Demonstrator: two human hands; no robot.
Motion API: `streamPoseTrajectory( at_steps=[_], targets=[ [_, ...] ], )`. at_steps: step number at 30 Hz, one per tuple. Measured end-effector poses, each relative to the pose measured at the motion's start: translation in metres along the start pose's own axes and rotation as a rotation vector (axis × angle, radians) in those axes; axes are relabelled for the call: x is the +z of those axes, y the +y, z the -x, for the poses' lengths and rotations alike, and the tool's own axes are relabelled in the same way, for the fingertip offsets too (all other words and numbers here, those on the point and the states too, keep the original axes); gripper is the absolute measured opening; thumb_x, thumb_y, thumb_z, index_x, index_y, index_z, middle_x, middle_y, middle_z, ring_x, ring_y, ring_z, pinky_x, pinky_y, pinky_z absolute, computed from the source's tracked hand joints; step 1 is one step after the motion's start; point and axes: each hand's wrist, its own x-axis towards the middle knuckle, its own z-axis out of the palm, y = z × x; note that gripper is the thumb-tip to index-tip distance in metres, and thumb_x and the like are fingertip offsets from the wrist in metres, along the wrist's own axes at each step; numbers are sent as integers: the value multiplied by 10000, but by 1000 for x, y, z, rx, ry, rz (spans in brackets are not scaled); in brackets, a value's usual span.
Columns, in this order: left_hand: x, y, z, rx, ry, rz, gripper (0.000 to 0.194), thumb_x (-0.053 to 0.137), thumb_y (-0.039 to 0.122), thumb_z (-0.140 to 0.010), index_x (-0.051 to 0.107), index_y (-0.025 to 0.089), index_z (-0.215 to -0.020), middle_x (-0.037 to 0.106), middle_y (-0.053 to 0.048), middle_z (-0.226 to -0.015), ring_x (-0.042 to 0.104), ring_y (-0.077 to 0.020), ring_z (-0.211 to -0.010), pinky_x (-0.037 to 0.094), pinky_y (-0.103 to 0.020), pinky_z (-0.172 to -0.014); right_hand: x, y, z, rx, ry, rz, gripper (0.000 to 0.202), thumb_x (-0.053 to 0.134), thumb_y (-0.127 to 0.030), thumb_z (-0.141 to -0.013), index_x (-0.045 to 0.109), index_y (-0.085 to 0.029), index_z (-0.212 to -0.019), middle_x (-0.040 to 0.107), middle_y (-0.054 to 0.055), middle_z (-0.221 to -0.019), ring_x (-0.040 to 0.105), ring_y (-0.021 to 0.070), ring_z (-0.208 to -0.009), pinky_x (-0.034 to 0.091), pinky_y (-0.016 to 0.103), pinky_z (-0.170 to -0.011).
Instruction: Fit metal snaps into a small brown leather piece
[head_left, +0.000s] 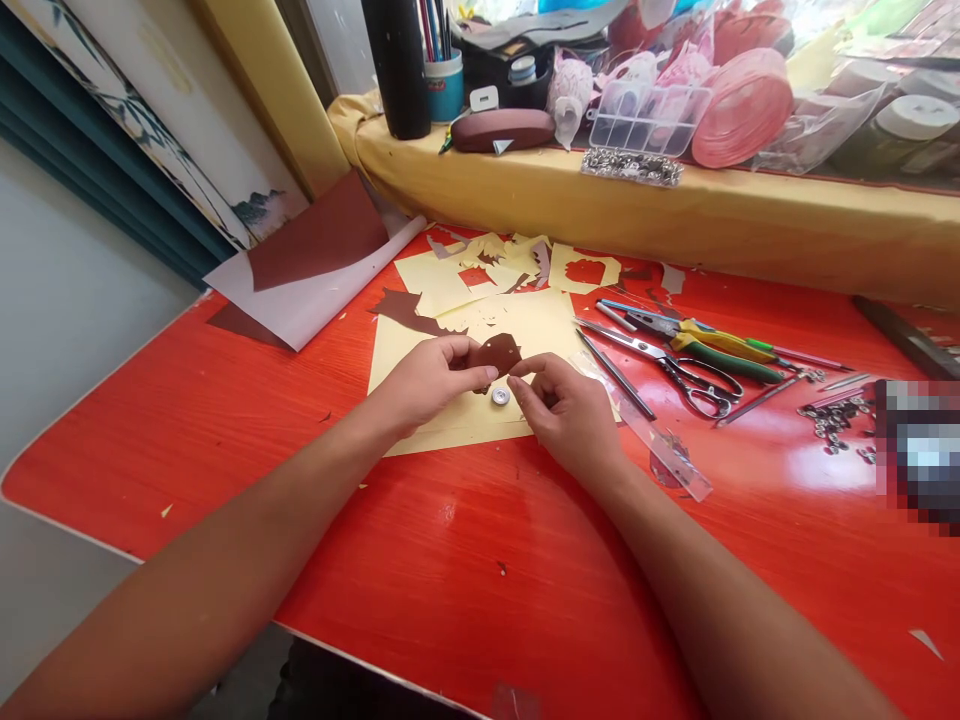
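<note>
A small brown leather-like piece with tiny holes is pinched between the thumb and fingers of my left hand. My right hand is at the piece's lower right edge, thumb and forefinger drawn together; whatever is between these fingertips is too small to make out. Just below the piece, a round silvery metal disc lies on the yellow paper. Brown scrap rests at the paper's upper left.
On the red table, scissors, pliers, a dark rod, a clear ruler and metal fasteners lie right. Paper cutouts sit behind; a brown sheet roll lies back left. The ledge holds supplies.
</note>
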Motion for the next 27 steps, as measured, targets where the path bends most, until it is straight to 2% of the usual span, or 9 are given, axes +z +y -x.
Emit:
streamPoseTrajectory(
  at_steps=[19,27],
  targets=[
    [6,-4,3,31,-42,-27,231,818,417,-826,792,213,-930,765,-29,-904,669,-219,-899,476,-344,-832,1,3,0,2,-40,22,99,630,-324,-969,666,-233,-979,542,-61,-589,450,127,-524,319,275,-562],
    [7,-5,2,22,-33,-51,256,815,419,-817,785,202,-951,746,-27,-904,657,-209,-874,466,-330,-783,0,-1,-1,22,-46,7,72,632,-305,-949,661,-239,-946,533,-66,-575,441,124,-512,320,271,-553]
  ],
)
